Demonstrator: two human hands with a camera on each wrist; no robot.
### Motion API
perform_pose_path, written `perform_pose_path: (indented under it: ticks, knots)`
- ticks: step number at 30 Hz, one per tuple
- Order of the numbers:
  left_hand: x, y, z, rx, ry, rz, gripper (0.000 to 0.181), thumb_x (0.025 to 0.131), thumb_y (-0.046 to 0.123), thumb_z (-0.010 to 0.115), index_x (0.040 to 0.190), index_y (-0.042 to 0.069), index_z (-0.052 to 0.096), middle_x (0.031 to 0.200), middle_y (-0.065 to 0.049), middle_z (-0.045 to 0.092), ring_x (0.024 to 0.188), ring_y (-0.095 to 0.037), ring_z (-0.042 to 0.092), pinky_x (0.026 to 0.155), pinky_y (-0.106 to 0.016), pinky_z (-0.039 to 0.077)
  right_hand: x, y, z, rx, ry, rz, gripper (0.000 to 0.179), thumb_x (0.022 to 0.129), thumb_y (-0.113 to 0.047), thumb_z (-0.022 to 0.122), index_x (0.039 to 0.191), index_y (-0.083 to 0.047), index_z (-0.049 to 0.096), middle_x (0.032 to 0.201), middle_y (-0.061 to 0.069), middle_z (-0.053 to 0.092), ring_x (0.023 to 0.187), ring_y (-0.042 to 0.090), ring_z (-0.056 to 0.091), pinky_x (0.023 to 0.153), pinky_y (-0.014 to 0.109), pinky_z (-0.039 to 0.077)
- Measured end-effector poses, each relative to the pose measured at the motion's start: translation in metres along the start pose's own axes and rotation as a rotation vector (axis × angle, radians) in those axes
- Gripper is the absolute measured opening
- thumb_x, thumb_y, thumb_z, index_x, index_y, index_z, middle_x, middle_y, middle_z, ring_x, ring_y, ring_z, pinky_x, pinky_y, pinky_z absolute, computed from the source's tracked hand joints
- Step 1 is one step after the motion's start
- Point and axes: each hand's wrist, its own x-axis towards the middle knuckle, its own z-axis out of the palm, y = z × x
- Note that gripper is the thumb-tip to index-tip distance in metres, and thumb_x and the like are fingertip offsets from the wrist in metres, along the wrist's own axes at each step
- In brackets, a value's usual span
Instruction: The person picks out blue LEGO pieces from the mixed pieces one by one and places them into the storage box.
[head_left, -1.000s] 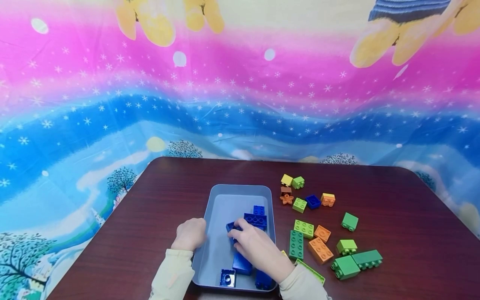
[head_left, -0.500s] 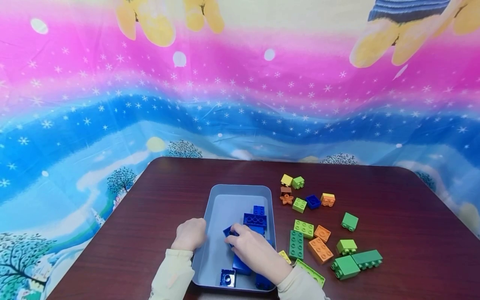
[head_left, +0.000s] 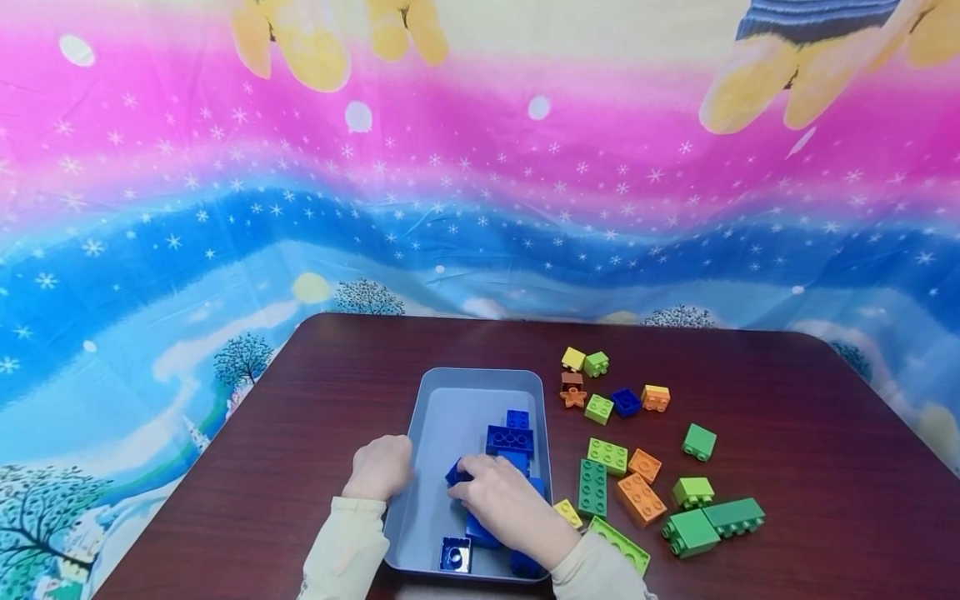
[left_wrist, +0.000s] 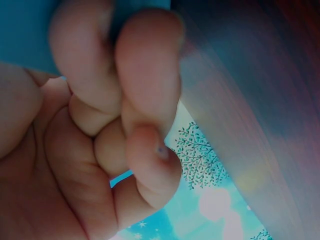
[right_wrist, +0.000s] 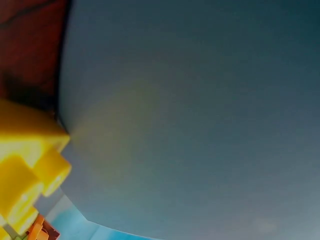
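Observation:
A grey-blue tray stands on the table and holds several blue bricks. My left hand grips its left wall; in the left wrist view the fingers are curled, with part of the tray behind them. Inside the tray, my right hand pinches a small dark blue brick between thumb and fingers. Around that hand lie a blue brick with its hollow side up, a smaller blue brick and a square blue brick. Other blue bricks are partly hidden beneath the hand.
Right of the tray lie loose bricks: dark green, orange, light green, blue and yellow. A yellow brick also shows beside the tray wall in the right wrist view. A printed cloth hangs behind the table.
My right hand has drawn slightly left and toward me with the small blue brick, turning it a little. The yellow brick right of the tray has come into fuller view. My left hand stays put.

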Motion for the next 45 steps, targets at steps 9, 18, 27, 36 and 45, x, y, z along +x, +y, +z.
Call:
perform_pose_path:
  ticks: [9, 18, 27, 36, 45]
  knots:
    - [0.001, 0.000, -0.001, -0.016, 0.000, 0.004, 0.026, 0.076, -0.002, 0.056, 0.055, 0.009, 0.044, 0.050, -0.003, 0.042, 0.046, -0.015, 0.043, 0.040, -0.033, 0.036, -0.001, 0.001, 0.000, -0.068, -0.025, 0.040, 0.011, 0.084, -0.023, 0.062, 0.084, -0.022, 0.073, 0.086, -0.006, 0.061, 0.078, 0.010, 0.052, 0.061, 0.023, 0.037]
    - [-0.001, 0.000, 0.001, -0.024, -0.001, -0.001, 0.027, 0.077, -0.003, 0.055, 0.055, 0.009, 0.044, 0.050, -0.003, 0.041, 0.045, -0.015, 0.042, 0.040, -0.031, 0.034, -0.001, 0.007, -0.008, 0.000, -0.006, 0.046, 0.011, 0.083, -0.023, 0.064, 0.089, -0.017, 0.071, 0.090, -0.003, 0.061, 0.084, 0.012, 0.051, 0.071, 0.029, 0.044]
    - [-0.001, 0.001, 0.003, -0.011, 0.007, 0.005, 0.029, 0.077, -0.004, 0.054, 0.053, 0.010, 0.043, 0.049, -0.003, 0.040, 0.045, -0.015, 0.041, 0.040, -0.032, 0.035, -0.006, 0.024, -0.020, 0.030, -0.011, 0.112, 0.017, 0.082, -0.024, 0.065, 0.095, -0.014, 0.069, 0.092, 0.000, 0.061, 0.087, 0.014, 0.051, 0.074, 0.031, 0.044]
    - [-0.001, 0.001, 0.003, -0.008, 0.015, 0.004, 0.029, 0.076, -0.004, 0.054, 0.053, 0.010, 0.043, 0.049, -0.003, 0.040, 0.045, -0.015, 0.041, 0.040, -0.033, 0.036, -0.010, 0.039, -0.026, 0.020, -0.018, 0.168, 0.020, 0.081, -0.024, 0.066, 0.096, -0.011, 0.069, 0.094, 0.003, 0.062, 0.090, 0.018, 0.053, 0.074, 0.034, 0.045]
    - [-0.003, 0.001, 0.001, -0.024, 0.018, 0.002, 0.030, 0.076, -0.005, 0.053, 0.053, 0.010, 0.041, 0.048, -0.002, 0.038, 0.043, -0.015, 0.039, 0.039, -0.030, 0.033, -0.017, 0.055, -0.031, -0.008, -0.029, 0.225, 0.020, 0.080, -0.023, 0.067, 0.094, -0.009, 0.069, 0.091, 0.005, 0.062, 0.083, 0.019, 0.055, 0.066, 0.032, 0.046]
